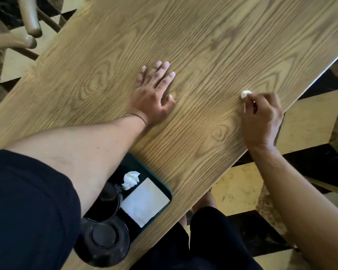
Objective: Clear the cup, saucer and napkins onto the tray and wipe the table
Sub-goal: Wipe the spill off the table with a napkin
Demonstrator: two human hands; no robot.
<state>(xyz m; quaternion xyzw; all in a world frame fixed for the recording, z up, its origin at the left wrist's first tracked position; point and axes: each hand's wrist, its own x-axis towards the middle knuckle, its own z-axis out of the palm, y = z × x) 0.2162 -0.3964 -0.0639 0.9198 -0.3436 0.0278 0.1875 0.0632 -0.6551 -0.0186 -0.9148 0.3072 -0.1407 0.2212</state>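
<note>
- The left hand [154, 94] is lying flat on the wooden table [213, 45], palm down, fingers spread wide and pointing toward the far side, holding nothing.
- The right hand [261, 121] is sitting near the table's right edge with its fingers curled tight around a small white wad [245, 93], which is poking out past the fingertips and touching the tabletop.
- A dark green tray [169, 191] is resting on the table at the near edge, partly hidden beneath the left forearm.
- On the tray, a flat white napkin [144, 203] is lying toward the right side, and a crumpled napkin [130, 179] is sitting just beside its far corner.
- A black cup [107, 199] is standing on the tray just left of the flat napkin, close against the forearm.
- A black saucer [103, 240] is lying at the near end of the tray, just near of the cup; whether the two are touching is hard to tell.
- A dark sleeve [27, 211] is covering the left upper arm in the near left corner.
- Curved wooden chair parts [30, 20] are showing at the far left, above a black and yellow patterned floor [304, 123].
</note>
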